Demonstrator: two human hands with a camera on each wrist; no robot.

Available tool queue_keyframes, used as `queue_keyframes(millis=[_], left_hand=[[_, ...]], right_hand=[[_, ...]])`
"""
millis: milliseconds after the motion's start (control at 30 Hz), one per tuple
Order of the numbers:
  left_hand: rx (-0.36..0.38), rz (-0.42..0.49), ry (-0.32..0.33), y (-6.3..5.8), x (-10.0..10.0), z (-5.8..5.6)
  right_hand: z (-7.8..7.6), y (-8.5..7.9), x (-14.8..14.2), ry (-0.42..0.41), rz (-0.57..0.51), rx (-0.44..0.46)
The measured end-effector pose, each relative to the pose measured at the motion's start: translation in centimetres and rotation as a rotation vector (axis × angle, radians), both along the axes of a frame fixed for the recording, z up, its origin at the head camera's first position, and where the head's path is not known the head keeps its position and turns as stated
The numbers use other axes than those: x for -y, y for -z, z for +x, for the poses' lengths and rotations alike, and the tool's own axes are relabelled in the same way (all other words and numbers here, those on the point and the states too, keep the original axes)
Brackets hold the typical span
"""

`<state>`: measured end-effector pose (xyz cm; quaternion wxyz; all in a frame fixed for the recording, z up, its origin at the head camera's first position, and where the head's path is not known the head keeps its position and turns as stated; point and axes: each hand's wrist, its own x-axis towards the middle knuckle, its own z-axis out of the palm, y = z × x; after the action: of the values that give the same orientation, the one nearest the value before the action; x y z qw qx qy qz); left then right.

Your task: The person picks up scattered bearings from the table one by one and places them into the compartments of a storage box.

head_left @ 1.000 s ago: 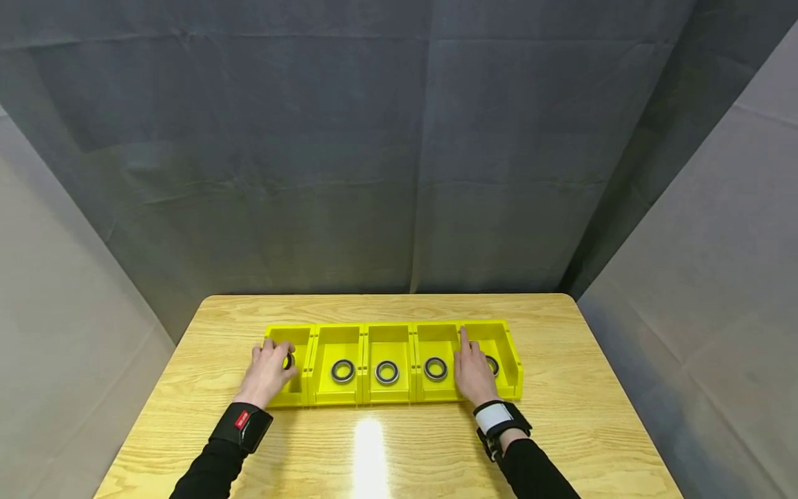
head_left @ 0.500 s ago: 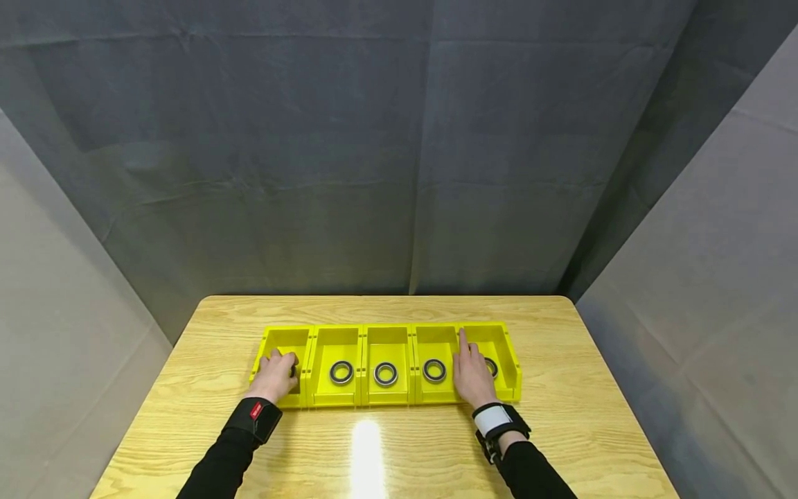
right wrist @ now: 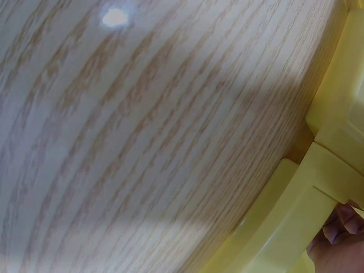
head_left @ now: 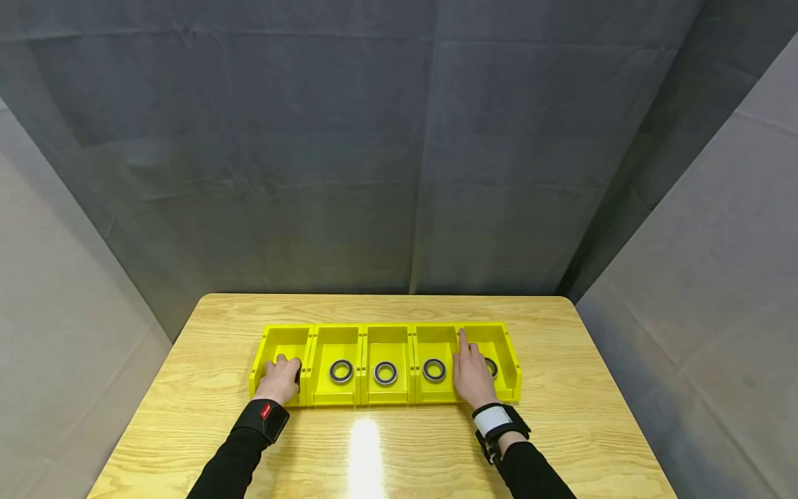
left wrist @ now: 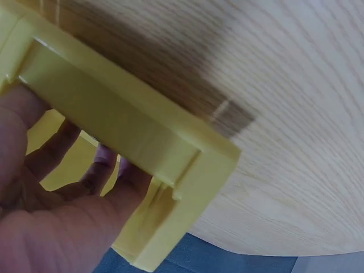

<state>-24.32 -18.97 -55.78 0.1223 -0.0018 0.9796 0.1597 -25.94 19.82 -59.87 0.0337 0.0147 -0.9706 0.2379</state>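
Low in the leftmost compartment of the yellow bin row, my left hand point(head_left: 279, 380) pinches a bearing point(head_left: 298, 376); only its dark edge shows past the fingers. The left wrist view has these fingers point(left wrist: 105, 168) reaching down behind the front wall, the bearing hidden. At the divider between the two rightmost bins point(head_left: 510, 374), my right hand point(head_left: 474, 374) grips the wall, index finger laid straight along its top. The right wrist view shows its other fingers point(right wrist: 341, 224) curled inside the bin. A bearing point(head_left: 491, 367) lies beside that hand, partly covered.
Three more bearings lie flat, one per middle bin: a left one point(head_left: 341, 372), a centre one point(head_left: 385, 373) and a right one point(head_left: 434, 370). The bins stand joined on a wooden table point(head_left: 399, 443). Grey cloth point(head_left: 399, 152) hangs behind.
My left hand has moved lower and slightly right with the bearing, toward the front of the leftmost bin. My right hand has stayed at the divider.
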Motion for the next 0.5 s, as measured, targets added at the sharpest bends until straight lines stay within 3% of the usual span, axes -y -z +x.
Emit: queue_keyframes(millis=[500], left_hand=[[-0.02,0.017,-0.008,0.34,0.29,0.35]], right_hand=[[0.06,0.02,-0.07,0.012,-0.002,0.005]])
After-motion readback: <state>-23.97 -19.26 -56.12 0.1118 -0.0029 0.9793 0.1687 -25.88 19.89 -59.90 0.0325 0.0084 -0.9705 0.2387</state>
